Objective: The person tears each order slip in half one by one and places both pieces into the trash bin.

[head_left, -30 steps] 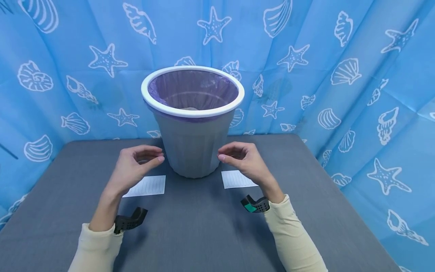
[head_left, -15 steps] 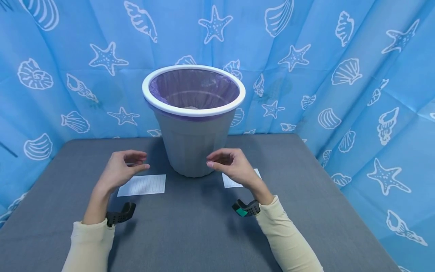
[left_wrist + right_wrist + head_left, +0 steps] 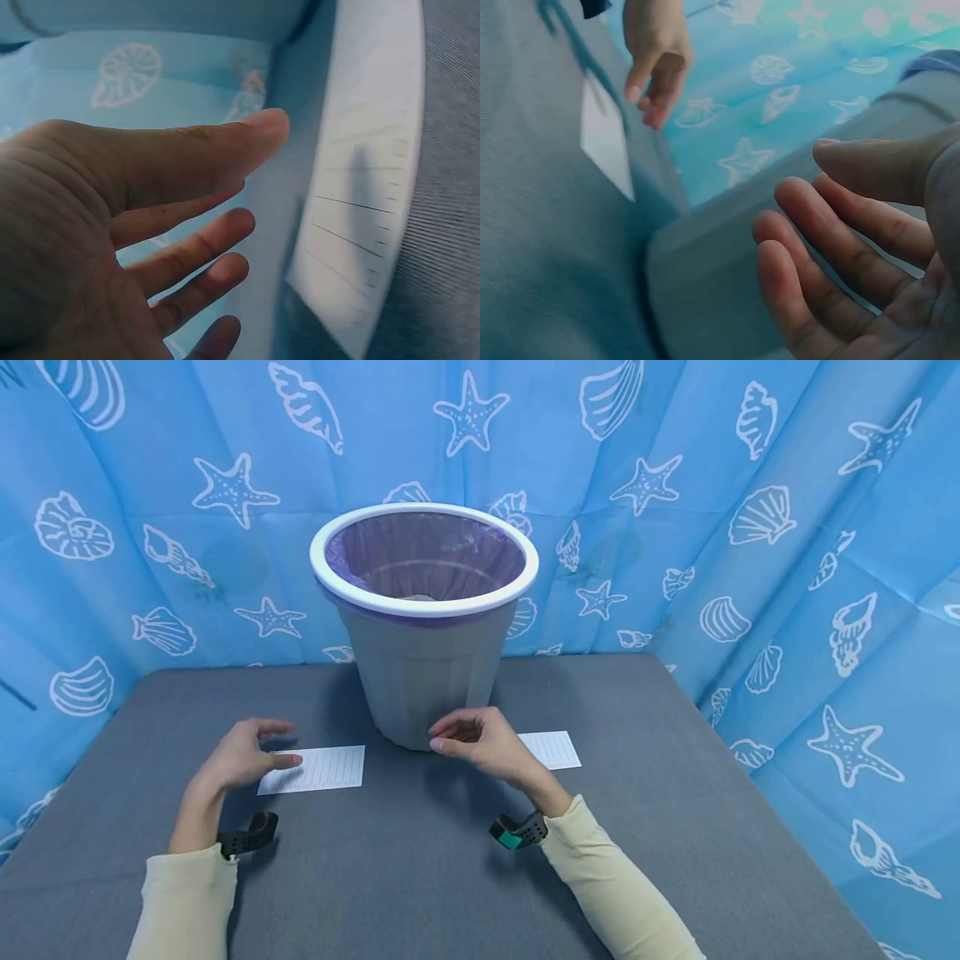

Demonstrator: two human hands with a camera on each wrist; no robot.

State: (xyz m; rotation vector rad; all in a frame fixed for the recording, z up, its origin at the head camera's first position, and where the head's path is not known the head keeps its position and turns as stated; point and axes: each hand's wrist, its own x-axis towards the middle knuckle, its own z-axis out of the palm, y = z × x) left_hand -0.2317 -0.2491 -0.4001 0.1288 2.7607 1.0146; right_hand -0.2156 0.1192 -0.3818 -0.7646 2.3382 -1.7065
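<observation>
My left hand [image 3: 242,757] hovers over the left end of a lined white paper card [image 3: 333,768], fingers loosely bent and nothing between them. In the left wrist view its thumb and fingers stand apart, with the card [image 3: 360,180] lying beyond the thumb tip. My right hand [image 3: 483,745] is in front of the lower part of a grey waste bin [image 3: 427,668], holding nothing. In the right wrist view its fingers [image 3: 810,217] are relaxed and spread a little. A second lined card [image 3: 551,750] lies behind the right hand, partly covered by it.
The bin has a white rim [image 3: 424,607] and a purple liner [image 3: 420,547], with something pale inside. It stands on a grey cloth-covered table [image 3: 405,877]. A blue curtain [image 3: 225,560] with shell and starfish prints hangs behind and to the right.
Both hands have moved left and toward me. The left hand has left the bin's side, its thumb and fingers now wider apart; the right has come in front of the bin's base.
</observation>
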